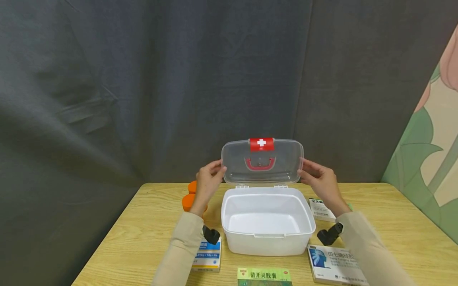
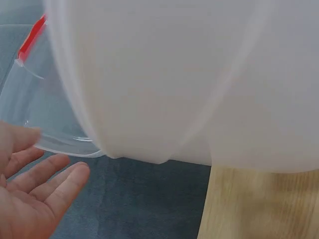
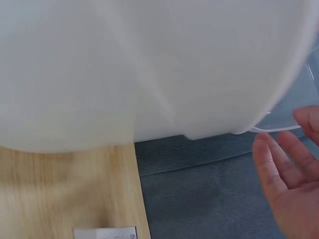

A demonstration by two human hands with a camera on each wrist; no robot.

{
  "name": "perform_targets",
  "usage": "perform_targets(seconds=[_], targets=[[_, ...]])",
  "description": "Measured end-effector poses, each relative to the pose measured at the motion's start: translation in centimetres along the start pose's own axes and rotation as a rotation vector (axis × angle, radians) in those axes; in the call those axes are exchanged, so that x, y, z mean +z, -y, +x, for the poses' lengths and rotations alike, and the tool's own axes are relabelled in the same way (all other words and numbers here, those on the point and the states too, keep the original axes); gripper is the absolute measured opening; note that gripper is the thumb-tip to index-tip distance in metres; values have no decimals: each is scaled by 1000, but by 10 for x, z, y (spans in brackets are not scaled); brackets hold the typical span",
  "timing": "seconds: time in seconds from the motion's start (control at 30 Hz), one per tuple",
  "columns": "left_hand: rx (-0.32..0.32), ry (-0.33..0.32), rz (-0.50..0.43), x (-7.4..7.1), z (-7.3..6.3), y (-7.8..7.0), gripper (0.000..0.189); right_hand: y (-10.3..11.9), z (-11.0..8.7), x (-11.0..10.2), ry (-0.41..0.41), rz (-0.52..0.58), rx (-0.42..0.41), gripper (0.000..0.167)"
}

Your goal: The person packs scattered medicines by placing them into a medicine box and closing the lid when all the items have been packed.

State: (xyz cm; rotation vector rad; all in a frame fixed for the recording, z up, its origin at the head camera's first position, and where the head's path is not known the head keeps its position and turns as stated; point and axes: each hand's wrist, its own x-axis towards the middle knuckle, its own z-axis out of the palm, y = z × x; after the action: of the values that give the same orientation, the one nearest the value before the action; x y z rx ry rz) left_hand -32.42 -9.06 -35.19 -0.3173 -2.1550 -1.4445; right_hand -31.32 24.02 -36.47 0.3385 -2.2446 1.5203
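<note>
A white plastic first-aid box (image 1: 268,242) stands on the table with its inside bare. Its clear lid (image 1: 236,159), bearing a red latch with a white cross (image 1: 261,144) and a red handle (image 1: 260,167), is raised behind it on the hinges. At the lid's left edge my left hand (image 1: 208,180) holds it, thumb in front and fingers behind. My right hand (image 1: 323,184) grips the opposite edge the same way. Both wrist views are mostly filled by the box's outer wall (image 2: 149,89), with the lid edge between thumb and fingers.
Orange-capped containers (image 1: 188,201) stand left of the box, partly behind my left arm. A blue-and-white medicine box (image 1: 207,254), a green one (image 1: 264,275) and a white one (image 1: 332,264) lie near the front. Another small carton (image 1: 321,209) lies right. A dark curtain (image 1: 214,79) hangs behind the table.
</note>
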Motion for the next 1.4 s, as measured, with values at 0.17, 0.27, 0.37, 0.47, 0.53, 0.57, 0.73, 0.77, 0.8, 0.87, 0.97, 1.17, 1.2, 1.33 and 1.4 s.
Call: perform_targets(seconds=[0.17, 0.27, 0.37, 0.47, 0.53, 0.57, 0.73, 0.77, 0.8, 0.87, 0.97, 1.17, 1.2, 1.33, 1.4], targets=[[-9, 40, 3, 3, -2, 3, 42, -4, -2, 2, 4, -99, -29, 53], [-19, 72, -2, 4, -4, 5, 52, -6, -3, 4, 12, -131, -30, 56], [-32, 105, -3, 4, -5, 7, 60, -7, -5, 5, 22, -159, -26, 59], [-49, 120, -4, 5, -7, 9, 64, -8, -5, 6, 29, -172, -35, 62], [-52, 116, 3, 5, -7, 10, 65, -10, -5, 8, 33, -172, -47, 64], [-45, 113, 5, 6, -7, 11, 65, -11, -5, 9, 38, -169, -53, 64], [-32, 83, 1, 9, -7, 15, 62, -18, -5, 13, 54, -157, -54, 62], [-38, 78, -4, 9, -7, 16, 61, -19, -5, 14, 54, -156, -49, 60], [-47, 74, -8, 10, -7, 16, 60, -19, -5, 15, 52, -155, -46, 59], [-58, 66, -14, 10, -7, 17, 57, -20, -5, 16, 48, -154, -40, 56], [-63, 59, -8, 11, -7, 18, 55, -19, -5, 16, 43, -150, -37, 54], [-55, 68, 18, 11, -6, 18, 45, -20, -4, 16, 55, -158, -21, 53], [-54, 74, 22, 11, -6, 18, 44, -20, -4, 16, 56, -162, -18, 53], [-46, 95, 25, 12, -5, 19, 43, -21, -3, 16, 52, -168, -19, 52], [-45, 102, 23, 13, -5, 20, 45, -22, -3, 16, 49, -173, -13, 52]])
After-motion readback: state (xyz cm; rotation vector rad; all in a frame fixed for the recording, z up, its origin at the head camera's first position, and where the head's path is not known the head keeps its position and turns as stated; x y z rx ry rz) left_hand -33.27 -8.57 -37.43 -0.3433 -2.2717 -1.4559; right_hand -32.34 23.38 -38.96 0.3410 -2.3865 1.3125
